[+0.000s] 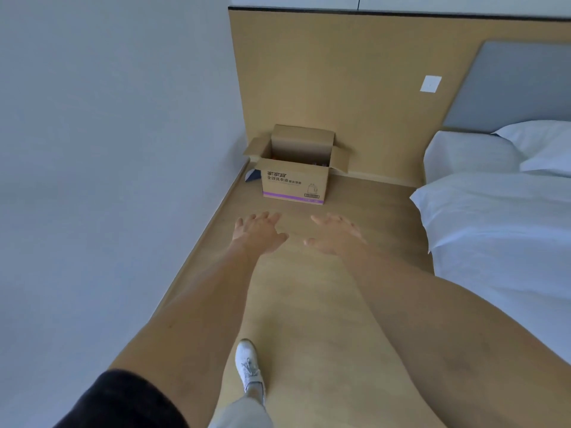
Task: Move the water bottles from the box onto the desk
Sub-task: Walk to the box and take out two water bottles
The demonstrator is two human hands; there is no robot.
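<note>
A brown cardboard box (295, 180) with its flaps open stands on the wooden floor in the far corner, against the wood wall panel. Inside it only a few dark bottle tops (319, 164) show near the right wall; the bottles themselves are hidden. My left hand (258, 231) and my right hand (335, 234) are stretched out side by side, fingers spread, palms down, holding nothing. Both hover short of the box's front face, not touching it. No desk is in view.
A bed (500, 230) with white sheets and pillows fills the right side. A plain wall (108, 149) runs along the left. A small dark object (251, 176) lies beside the box on the left. My white shoe (248, 364) is on the floor strip between wall and bed.
</note>
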